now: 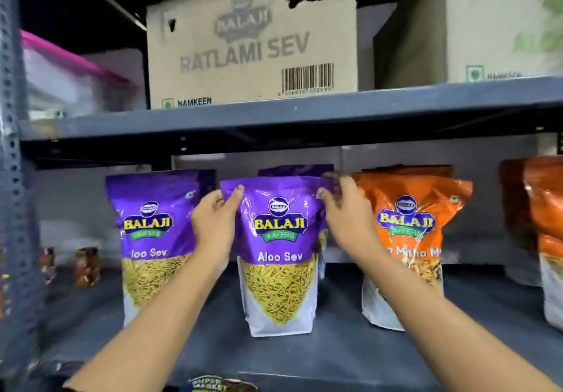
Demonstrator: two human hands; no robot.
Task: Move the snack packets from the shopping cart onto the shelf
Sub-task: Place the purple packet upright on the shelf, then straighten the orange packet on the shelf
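A purple Aloo Sev packet [278,257] stands upright on the grey shelf [335,349], in the middle. My left hand [214,227] pinches its upper left corner and my right hand [344,218] grips its upper right corner. More purple packets stand right behind it, mostly hidden. Another purple Aloo Sev packet [152,239] stands to the left, partly covered by my left forearm. An orange packet [408,239] stands to the right, behind my right wrist. The shopping cart is out of view.
More orange packets [542,233] stand at the far right. Small jars [86,266] sit at the back left. On the upper shelf [304,111] are a Ratlami Sev carton [253,44], a second carton [475,23] and a pink-lidded tub [67,78]. A perforated steel post [12,148] runs along the left.
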